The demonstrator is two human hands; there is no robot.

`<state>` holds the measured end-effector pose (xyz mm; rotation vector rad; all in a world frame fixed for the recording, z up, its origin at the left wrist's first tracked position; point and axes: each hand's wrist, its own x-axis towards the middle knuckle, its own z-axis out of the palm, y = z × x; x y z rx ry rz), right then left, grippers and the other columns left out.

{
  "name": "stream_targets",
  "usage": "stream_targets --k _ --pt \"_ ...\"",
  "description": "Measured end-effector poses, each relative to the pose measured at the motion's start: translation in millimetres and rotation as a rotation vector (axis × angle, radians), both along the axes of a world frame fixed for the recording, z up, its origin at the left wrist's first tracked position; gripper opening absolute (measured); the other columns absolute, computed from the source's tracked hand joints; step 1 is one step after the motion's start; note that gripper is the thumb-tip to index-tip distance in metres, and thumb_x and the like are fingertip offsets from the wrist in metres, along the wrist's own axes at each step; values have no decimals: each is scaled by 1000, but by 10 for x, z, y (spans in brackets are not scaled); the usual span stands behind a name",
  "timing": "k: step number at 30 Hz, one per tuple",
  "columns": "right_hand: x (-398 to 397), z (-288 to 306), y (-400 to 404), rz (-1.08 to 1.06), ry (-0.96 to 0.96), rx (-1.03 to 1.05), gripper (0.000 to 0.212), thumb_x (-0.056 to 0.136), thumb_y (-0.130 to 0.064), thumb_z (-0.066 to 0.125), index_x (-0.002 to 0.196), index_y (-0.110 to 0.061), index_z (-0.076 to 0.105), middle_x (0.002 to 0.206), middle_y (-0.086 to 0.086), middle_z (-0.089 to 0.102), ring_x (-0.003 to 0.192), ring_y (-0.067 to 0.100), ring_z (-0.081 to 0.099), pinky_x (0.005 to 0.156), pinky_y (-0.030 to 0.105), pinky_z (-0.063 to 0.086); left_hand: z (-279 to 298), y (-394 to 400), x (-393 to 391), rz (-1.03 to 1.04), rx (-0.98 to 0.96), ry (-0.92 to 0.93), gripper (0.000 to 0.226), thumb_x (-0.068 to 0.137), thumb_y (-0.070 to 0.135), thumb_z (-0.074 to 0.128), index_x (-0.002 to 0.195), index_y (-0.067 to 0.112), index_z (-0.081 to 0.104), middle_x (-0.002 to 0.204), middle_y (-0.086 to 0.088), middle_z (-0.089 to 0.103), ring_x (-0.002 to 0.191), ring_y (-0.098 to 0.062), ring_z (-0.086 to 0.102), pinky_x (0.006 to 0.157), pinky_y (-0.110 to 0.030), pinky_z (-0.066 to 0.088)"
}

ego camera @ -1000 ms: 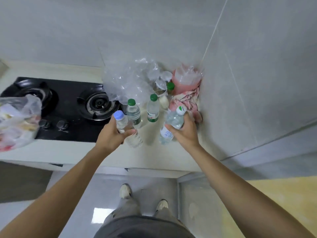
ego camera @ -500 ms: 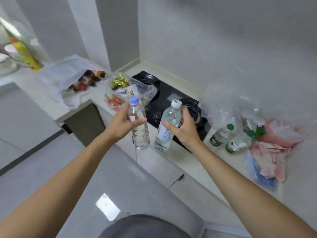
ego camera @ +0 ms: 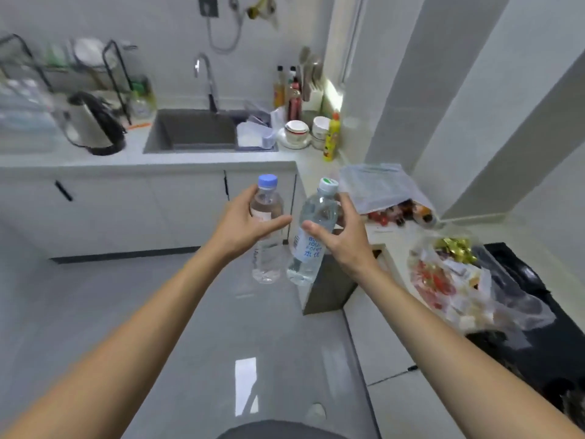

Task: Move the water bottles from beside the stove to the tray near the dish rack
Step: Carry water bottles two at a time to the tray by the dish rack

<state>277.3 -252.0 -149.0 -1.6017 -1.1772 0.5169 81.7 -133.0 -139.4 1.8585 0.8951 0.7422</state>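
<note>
A: Report hand state and bottle positions.

B: My left hand (ego camera: 243, 224) is clamped round a clear, ribbed plastic bottle with a blue cap (ego camera: 267, 229), held upright; its label is washed out and unreadable. My right hand (ego camera: 343, 237) is clamped round a second clear bottle with a white cap (ego camera: 311, 231), tilted with the cap to the right. Its white label carries blue print; I can make out fragments only. Both bottles are in the air above the glossy grey floor (ego camera: 158, 312), nearly touching at the base.

A: Surroundings?

B: Rectangular grey sink (ego camera: 193, 131) with a curved metal tap, steel kettle (ego camera: 91, 123) on the pale bench (ego camera: 133, 156). The dish rack (ego camera: 63, 68) at far left is blurred. The black stove (ego camera: 535, 280) is partly covered by crinkled clear bags.
</note>
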Motion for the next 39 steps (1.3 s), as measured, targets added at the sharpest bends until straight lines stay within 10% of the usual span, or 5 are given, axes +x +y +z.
stream_targets --k 23,32,39 --pt "-3174 -29 6127 911 5 -5 55 81 -52 84 125 -39 54 113 -17 73 108 5 70 95 48 59 236 3996 -3424 1161 -83 230 48 67 66 88 89 28 66 77 12 73 65 -11 68 65 -34 57" --pt "-4530 -195 7840 941 -46 -62 58 83 -47 86 129 -38 52 111 -22 73 104 -7 65 90 30 54 3 5665 -4816 1111 -174 23 36 83 46 85 103 26 62 85 2 73 63 -23 70 58 -35 61" --pt "-5306 -208 9084 825 -39 -112 64 80 -56 84 132 -39 51 115 -19 72 109 3 67 98 48 57 -50 7108 -5735 962 -270 -14 46 76 50 83 112 29 64 101 2 77 89 -27 79 76 -48 67"
